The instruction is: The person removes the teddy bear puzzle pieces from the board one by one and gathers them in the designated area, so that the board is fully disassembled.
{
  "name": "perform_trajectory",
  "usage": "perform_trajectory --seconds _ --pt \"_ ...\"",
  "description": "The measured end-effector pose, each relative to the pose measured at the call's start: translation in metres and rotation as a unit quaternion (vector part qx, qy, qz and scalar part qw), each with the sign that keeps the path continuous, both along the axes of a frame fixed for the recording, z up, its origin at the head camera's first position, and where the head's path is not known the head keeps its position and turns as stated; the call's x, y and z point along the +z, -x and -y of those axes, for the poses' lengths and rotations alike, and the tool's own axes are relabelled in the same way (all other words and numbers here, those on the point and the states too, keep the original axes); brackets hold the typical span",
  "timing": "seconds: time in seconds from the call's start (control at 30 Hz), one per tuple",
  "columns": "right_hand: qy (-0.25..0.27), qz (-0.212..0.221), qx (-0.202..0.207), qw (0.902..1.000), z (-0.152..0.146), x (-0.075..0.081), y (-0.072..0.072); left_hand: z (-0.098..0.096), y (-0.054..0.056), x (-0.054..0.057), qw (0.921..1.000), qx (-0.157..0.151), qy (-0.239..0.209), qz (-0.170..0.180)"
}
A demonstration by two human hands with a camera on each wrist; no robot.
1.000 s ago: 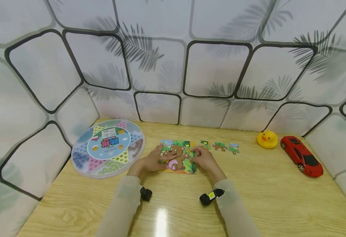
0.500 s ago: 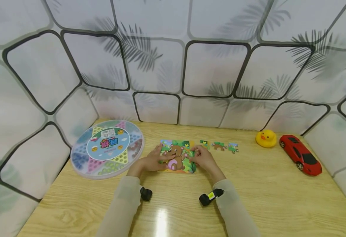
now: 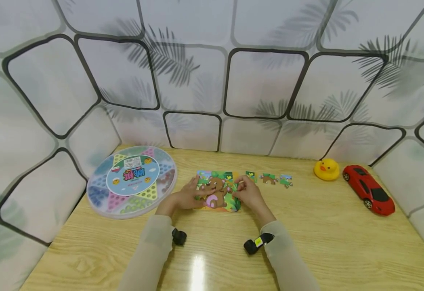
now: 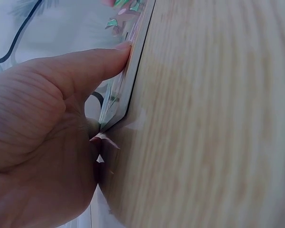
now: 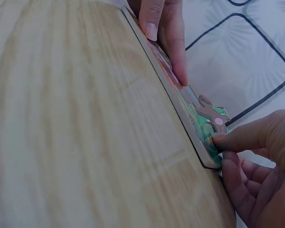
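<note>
A bear jigsaw puzzle (image 3: 217,202) in a flat board lies on the table before me. My left hand (image 3: 187,195) rests on its left side, with the thumb and a finger extended over the picture. In the left wrist view the thumb (image 4: 102,64) presses near the front edge of the board. At the right side, my right hand (image 3: 248,194) pinches a puzzle piece (image 5: 213,116) between thumb and fingers. This piece, showing a brown bear paw on green, stands tilted up from the board in the right wrist view; fingers partly hide it.
Loose puzzle pieces, one with a yellow bird (image 3: 250,175), one brown (image 3: 269,178) and one blue-green (image 3: 286,180), lie right of the board. A round board game (image 3: 168,182) is at left. A yellow rubber duck (image 3: 327,169) and red toy car (image 3: 369,190) stand farther right.
The right hand's fingers have shifted very slightly at the board's right edge. The left hand and the loose pieces stay where they were.
</note>
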State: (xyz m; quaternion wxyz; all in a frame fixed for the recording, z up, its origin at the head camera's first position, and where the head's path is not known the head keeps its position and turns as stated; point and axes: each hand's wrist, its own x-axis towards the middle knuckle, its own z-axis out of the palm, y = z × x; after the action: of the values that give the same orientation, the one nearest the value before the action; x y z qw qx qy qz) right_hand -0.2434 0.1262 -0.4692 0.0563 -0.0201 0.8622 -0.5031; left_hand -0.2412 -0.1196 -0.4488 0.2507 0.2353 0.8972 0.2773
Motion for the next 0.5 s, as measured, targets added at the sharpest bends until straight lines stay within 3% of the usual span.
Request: perform_trajectory --seconds 0.23,0.5 --pt "-0.04 -0.052 -0.01 0.9978 -0.0002 -0.0016 0.0003 -0.0014 0.0014 0.0011 0.9999 -0.006 0.003 -0.009" --pt "-0.053 -0.059 -0.024 0.9966 0.0008 -0.0015 0.0006 -0.0012 0.0004 0.0009 0.9999 -0.005 0.006 -0.01"
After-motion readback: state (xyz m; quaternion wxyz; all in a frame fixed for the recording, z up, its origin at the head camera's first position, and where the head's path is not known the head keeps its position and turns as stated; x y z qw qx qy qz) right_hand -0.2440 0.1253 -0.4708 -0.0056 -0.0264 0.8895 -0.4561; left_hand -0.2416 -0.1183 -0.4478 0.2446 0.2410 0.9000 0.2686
